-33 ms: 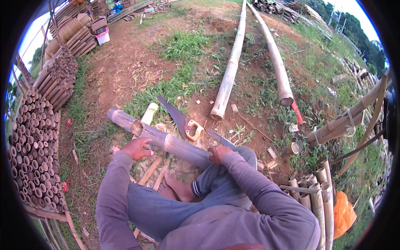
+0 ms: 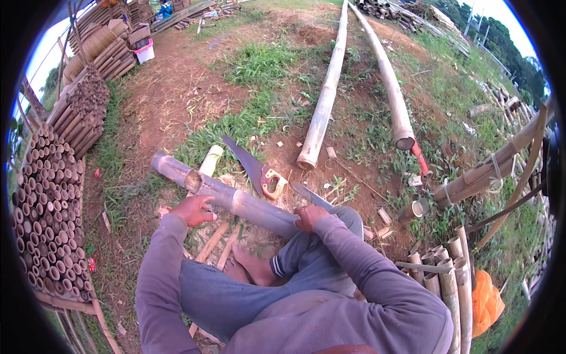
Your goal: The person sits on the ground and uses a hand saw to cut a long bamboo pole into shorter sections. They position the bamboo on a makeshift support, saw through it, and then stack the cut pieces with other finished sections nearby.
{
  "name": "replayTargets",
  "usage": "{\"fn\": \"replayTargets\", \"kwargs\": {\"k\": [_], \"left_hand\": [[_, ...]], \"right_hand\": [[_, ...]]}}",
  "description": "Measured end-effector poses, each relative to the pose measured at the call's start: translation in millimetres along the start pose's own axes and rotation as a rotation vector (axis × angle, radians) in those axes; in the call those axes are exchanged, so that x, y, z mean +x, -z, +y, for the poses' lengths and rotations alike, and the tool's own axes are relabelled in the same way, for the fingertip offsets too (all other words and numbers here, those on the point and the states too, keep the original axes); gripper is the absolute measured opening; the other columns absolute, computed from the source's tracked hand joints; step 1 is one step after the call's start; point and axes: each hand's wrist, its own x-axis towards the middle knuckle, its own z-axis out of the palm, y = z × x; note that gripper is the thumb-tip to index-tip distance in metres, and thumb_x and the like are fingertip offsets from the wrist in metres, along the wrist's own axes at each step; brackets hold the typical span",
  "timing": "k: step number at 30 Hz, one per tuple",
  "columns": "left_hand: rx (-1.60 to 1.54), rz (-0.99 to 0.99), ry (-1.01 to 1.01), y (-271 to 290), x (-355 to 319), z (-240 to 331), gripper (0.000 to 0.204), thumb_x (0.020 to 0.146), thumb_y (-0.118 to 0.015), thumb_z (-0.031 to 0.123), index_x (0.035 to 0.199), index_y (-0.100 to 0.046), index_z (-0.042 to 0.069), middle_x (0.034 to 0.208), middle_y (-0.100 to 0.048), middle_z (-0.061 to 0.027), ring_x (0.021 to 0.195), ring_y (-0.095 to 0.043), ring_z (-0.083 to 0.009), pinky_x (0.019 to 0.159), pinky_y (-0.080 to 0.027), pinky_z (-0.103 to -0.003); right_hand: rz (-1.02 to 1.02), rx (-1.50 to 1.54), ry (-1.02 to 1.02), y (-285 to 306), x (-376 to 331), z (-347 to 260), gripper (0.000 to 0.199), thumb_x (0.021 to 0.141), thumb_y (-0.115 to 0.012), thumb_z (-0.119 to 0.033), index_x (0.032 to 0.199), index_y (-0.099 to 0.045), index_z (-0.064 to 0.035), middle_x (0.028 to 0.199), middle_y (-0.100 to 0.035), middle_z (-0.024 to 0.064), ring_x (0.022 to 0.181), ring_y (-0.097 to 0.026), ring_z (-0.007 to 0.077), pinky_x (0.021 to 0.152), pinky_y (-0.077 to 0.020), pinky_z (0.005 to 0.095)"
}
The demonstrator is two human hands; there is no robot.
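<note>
A thick bamboo piece lies slantwise in front of me, its right end by my knee. A notch is cut into its upper side left of the middle. My right hand is closed on the right end. Beside the notch, my left hand is open, thumb and fingers apart; whether it touches the bamboo I cannot tell. Just beyond the bamboo, a handsaw with a wooden handle lies on the ground. A long blade lies right of it, partly hidden by my knee. A short pale bamboo length pokes out behind the notch.
Two long bamboo poles stretch away ahead. Stacked cut bamboo stands at the left. Upright bamboo pieces and an orange bag are at the right. Split bamboo strips lie by my bare feet; a red-handled tool lies farther off.
</note>
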Motion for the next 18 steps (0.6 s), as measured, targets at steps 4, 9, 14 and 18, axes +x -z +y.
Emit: {"fn": "replayTargets", "kwargs": {"k": [4,9,14,18], "left_hand": [[0.015,0.01,0.003,5.3,4.2,3.2,0.079,0.085,-0.083,0.036,0.153,-0.051,0.01,0.137,-0.069,-0.0191,0.127,-0.066,-0.0306,0.109,-0.05,-0.04],[0.012,0.013,-0.011,5.8,5.9,-0.2,0.079,0.085,-0.084,0.036,0.152,-0.052,0.009,0.137,-0.068,-0.0192,0.128,-0.066,-0.0312,0.109,-0.049,-0.04],[0.03,0.021,-0.008,6.4,6.4,2.1,0.08,0.085,-0.084,0.037,0.152,-0.052,0.008,0.135,-0.069,-0.02,0.127,-0.066,-0.0316,0.109,-0.049,-0.04],[0.035,0.027,-0.025,7.4,4.6,1.5,0.08,0.085,-0.083,0.037,0.152,-0.052,0.008,0.134,-0.07,-0.021,0.126,-0.066,-0.0321,0.109,-0.049,-0.041]], "right_hand": [[-0.002,-0.019,0.01,2.7,7.2,4.1,0.047,0.094,-0.065,-0.038,0.131,-0.066,-0.0105,0.124,-0.072,0.0219,0.118,-0.068,0.0399,0.101,-0.0548,0.0494],[0.015,-0.002,-0.001,2.4,7.1,3.9,0.048,0.094,-0.065,-0.038,0.134,-0.065,-0.0119,0.125,-0.072,0.0215,0.118,-0.069,0.0397,0.101,-0.0552,0.0493],[-0.022,-0.017,-0.005,3.6,9.8,6.3,0.055,0.095,-0.067,-0.044,0.139,-0.063,-0.0108,0.124,-0.072,0.022,0.119,-0.068,0.0399,0.101,-0.0538,0.0487],[-0.001,-0.003,-0.006,7.2,6.5,2.2,0.05,0.095,-0.067,-0.041,0.134,-0.064,-0.0104,0.125,-0.072,0.0212,0.119,-0.068,0.0385,0.101,-0.054,0.049]]}}
